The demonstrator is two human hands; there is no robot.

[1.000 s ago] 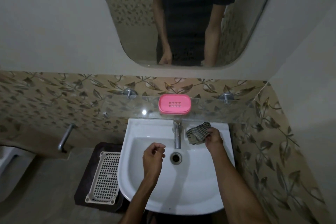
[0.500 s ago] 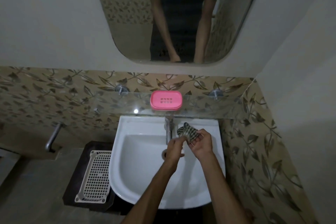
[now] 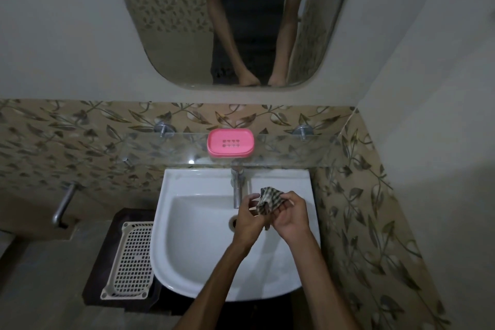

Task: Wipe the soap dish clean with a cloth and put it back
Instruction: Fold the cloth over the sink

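Both hands meet over the white basin (image 3: 187,262), the right hand (image 3: 290,218) gripping the bunched checked cloth (image 3: 269,202) and the left hand (image 3: 247,218) pinching its edge, apparently readying it, while the pink soap dish (image 3: 230,142) rests untouched on the far glass shelf (image 3: 281,150).

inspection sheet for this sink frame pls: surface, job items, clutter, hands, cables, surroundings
surface: glass shelf above white basin, tap at the back.
job's things: pink soap dish on the shelf, untouched; checked cloth bunched over the basin.
clutter: white perforated tray on a dark stand beside the basin.
grippers: right hand grips the cloth; left hand beside it, fingers at the cloth.
cables: nothing seen.
surroundings: mirror, leaf-pattern tiles, wall pipe.
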